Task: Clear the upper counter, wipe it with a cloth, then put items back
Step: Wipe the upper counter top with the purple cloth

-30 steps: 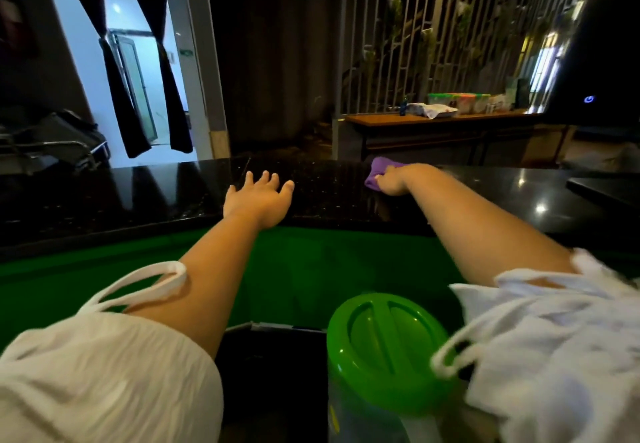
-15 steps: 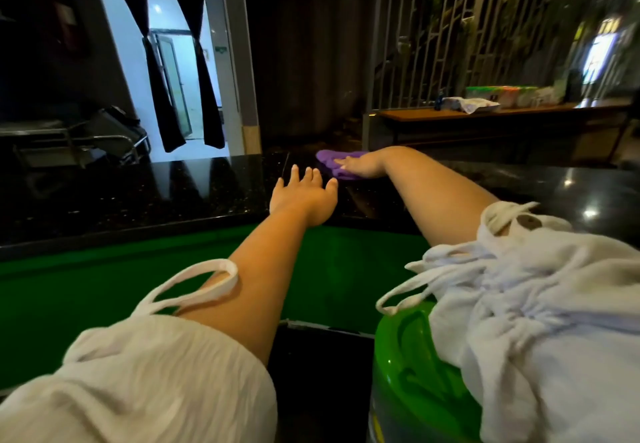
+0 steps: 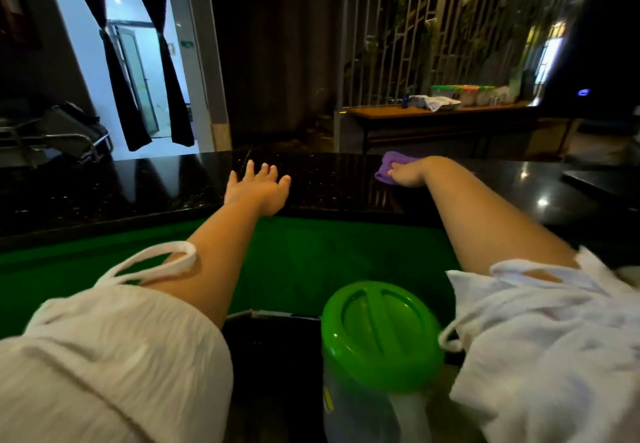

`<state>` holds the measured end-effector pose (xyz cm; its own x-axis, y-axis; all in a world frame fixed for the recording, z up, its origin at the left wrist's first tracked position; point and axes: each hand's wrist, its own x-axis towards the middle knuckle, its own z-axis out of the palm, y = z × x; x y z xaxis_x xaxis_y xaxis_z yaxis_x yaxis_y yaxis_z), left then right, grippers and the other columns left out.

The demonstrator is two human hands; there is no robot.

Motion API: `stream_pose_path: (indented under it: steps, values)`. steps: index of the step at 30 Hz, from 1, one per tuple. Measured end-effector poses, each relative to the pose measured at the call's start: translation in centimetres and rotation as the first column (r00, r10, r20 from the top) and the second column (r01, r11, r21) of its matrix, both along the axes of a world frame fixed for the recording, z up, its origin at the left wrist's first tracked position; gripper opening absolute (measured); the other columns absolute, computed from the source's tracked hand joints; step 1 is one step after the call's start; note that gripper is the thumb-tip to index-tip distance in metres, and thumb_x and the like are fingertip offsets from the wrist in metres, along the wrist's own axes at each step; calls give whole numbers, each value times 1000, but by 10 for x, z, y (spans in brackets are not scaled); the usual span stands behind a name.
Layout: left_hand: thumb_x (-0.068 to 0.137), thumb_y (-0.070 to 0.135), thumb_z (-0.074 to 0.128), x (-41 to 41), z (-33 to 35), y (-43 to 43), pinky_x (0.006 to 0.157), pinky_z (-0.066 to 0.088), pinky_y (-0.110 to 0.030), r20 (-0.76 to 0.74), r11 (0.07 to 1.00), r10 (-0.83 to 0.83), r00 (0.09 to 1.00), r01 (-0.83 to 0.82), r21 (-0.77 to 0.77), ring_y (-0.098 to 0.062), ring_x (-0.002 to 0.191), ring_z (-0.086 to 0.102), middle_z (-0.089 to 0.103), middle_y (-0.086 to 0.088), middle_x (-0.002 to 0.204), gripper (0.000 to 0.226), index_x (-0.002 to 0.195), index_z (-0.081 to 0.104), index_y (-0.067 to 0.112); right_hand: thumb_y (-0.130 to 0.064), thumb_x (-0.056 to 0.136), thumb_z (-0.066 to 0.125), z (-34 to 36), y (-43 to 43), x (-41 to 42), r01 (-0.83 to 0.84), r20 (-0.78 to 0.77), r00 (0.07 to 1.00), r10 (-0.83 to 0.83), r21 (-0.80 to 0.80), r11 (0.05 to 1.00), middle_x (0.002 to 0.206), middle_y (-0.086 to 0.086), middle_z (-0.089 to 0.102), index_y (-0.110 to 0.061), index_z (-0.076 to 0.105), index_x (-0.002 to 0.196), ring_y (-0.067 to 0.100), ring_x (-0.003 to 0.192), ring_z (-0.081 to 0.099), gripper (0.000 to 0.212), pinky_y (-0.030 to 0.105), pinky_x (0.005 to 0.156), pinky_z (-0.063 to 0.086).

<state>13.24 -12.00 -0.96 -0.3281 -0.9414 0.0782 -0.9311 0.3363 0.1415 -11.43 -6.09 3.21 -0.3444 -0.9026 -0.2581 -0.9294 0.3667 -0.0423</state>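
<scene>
Head camera, looking forward and down: the person's two bare arms reach out over a glossy black tabletop (image 3: 138,183), the upper counter of the task. I see the left hand (image 3: 258,188) released, fingers spread and straight, palm down near the tabletop's near edge; I judge it is there as a brace while the other arm works, though I cannot tell whether it bears weight. The right hand (image 3: 407,174), further right and toward the far edge, grasps a bunched purple cloth (image 3: 389,162), fingers closed over it and pressing it to the stone. That grip suits a wiping stroke, so I take the wiping step to be in hand.

No items stand on the stretch of black stone in view, so I judge that it has been cleared. A green-lidded container (image 3: 381,325) stands low and near, between the white sleeves (image 3: 104,356), below the counter level; it may be one of the things waiting to go back. A green surface (image 3: 311,252) runs beneath the counter's near edge.

The room is dim. Far left, dark curtains (image 3: 117,72) frame a bright doorway; far right, a slatted screen (image 3: 415,27) backs a wooden side table (image 3: 433,112) carrying tubs and a white rag. Ceiling lights glint in the polish.
</scene>
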Motion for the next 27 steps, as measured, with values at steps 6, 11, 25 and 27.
stream_pose_path:
  steps: [6,11,25,27]
  values:
    - [100,42,16,-17,7,18,117,-7,-48,34,984,46,998,-40,-172,-20,147,-10,0,-4,160,61,151,9,10,-36,104,15,-22,55,10,-189,-5,982,190,-137,972,160,5,3,-16,8,152,22,148,7,52,34,120,4]
    - [100,41,21,-89,12,71,118,5,-45,-175,966,-238,955,214,-142,-18,148,-1,8,-1,160,57,150,18,13,-35,104,22,-21,108,-40,-114,113,984,137,-194,974,160,2,7,-18,14,152,19,147,8,51,29,117,3]
    - [96,55,10,-107,-7,66,118,-1,-48,-4,970,-211,978,209,-126,-17,148,-6,5,6,160,65,151,12,21,-41,102,21,-42,126,-37,-59,-54,998,40,-408,911,158,-7,19,-39,27,147,19,145,21,45,43,113,21]
    - [95,58,9,-106,-9,66,118,-3,-47,2,968,-210,978,208,-140,-16,147,-7,6,7,159,67,151,13,21,-41,102,23,-44,145,-50,-123,-57,992,109,-432,894,157,-10,22,-41,29,145,15,144,23,43,39,113,23]
